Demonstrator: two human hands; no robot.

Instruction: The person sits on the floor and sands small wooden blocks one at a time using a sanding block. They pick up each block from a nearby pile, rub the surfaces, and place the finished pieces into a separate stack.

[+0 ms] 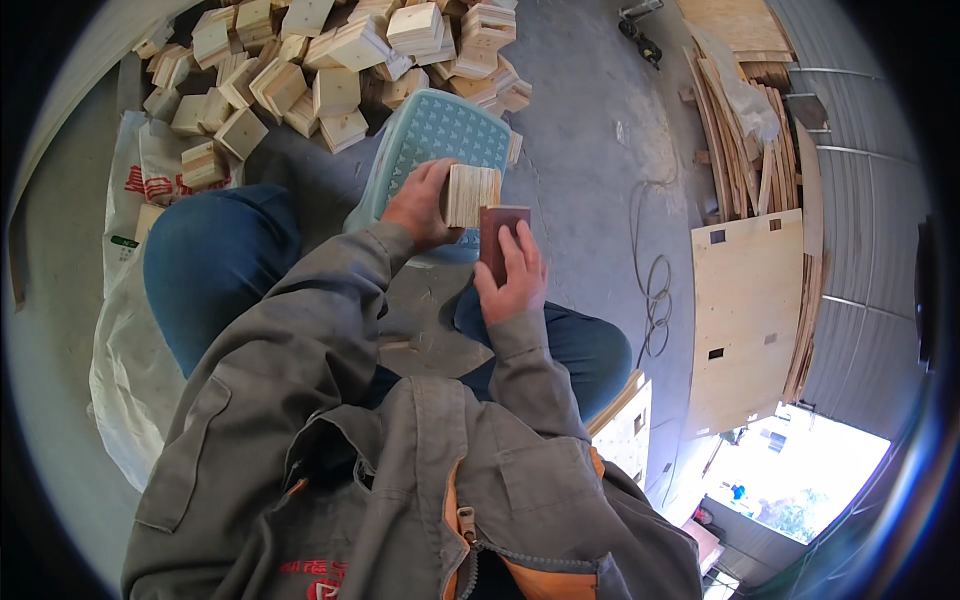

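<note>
Over a light blue plastic stool [450, 128], my left hand [420, 208] grips a pale plywood block [472, 196] from its left side. The block's layered edges face up. My right hand [518, 276] holds a reddish-brown sanding block [493, 238], with fingers laid over its face and the thumb at its left edge. The top of the sanding block meets the plywood block's lower right corner. Whether the plywood block rests on the stool or is held just above it, I cannot tell.
A heap of similar plywood blocks [335, 92] covers the floor beyond the stool. White sacking [125, 350] lies at my left. On the right are a coiled cable [655, 290], a leaning plywood sheet [745, 320] and stacked wood strips [735, 140]. A dark tool [640, 38] lies farther off.
</note>
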